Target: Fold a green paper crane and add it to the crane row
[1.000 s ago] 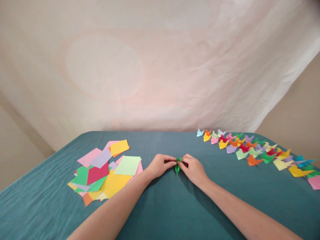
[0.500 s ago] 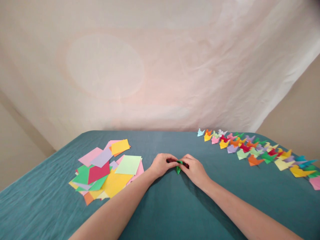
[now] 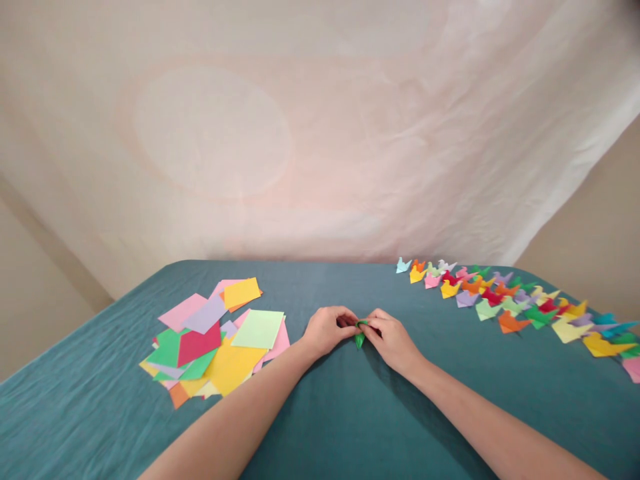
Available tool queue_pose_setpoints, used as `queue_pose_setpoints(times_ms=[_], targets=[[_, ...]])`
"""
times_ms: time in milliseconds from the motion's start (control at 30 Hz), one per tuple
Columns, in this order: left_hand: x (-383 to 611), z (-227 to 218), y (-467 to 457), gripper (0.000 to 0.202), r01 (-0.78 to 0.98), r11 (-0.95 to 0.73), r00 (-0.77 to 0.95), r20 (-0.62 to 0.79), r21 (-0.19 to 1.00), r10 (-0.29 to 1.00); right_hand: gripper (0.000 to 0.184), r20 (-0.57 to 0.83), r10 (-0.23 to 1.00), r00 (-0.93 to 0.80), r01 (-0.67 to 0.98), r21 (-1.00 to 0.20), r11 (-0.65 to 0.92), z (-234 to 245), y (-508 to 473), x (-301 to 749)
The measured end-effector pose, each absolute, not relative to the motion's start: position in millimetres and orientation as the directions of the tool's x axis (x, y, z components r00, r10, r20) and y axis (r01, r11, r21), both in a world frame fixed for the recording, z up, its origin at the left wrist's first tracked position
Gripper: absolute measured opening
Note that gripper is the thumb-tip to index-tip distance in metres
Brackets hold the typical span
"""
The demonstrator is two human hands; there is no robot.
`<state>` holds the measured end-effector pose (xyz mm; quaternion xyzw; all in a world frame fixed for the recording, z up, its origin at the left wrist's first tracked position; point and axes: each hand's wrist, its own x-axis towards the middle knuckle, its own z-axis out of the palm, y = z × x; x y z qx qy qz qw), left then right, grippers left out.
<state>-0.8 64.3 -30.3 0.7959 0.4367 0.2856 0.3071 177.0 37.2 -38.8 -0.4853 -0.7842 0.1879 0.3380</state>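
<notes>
A small piece of folded green origami paper is held at the middle of the table, its lower tip pointing toward me. My left hand pinches it from the left between thumb and fingers. From the right, the thumb and fingers of my right hand are closed on it too. The fingertips cover the sides of the paper, so its full shape is hidden.
Left of my hands lies a loose pile of coloured paper squares. On the right, rows of folded paper birds in many colours run along the edge of the teal-covered table. A pale cloth hangs behind.
My fingers have shifted slightly on the green paper, whose top edge now looks more curved. Both hands stay in about the same place, and the view has moved a little.
</notes>
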Motion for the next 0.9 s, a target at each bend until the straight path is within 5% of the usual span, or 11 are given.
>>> queue_pose_setpoints(times_ms=[900], targets=[[2.2,-30.7,65.2,0.021,0.62,-0.474,0.456,0.204,0.625,0.866,0.01,0.43,0.877,-0.214,0.598,-0.652,0.466,-31.9,25.8,164.3]])
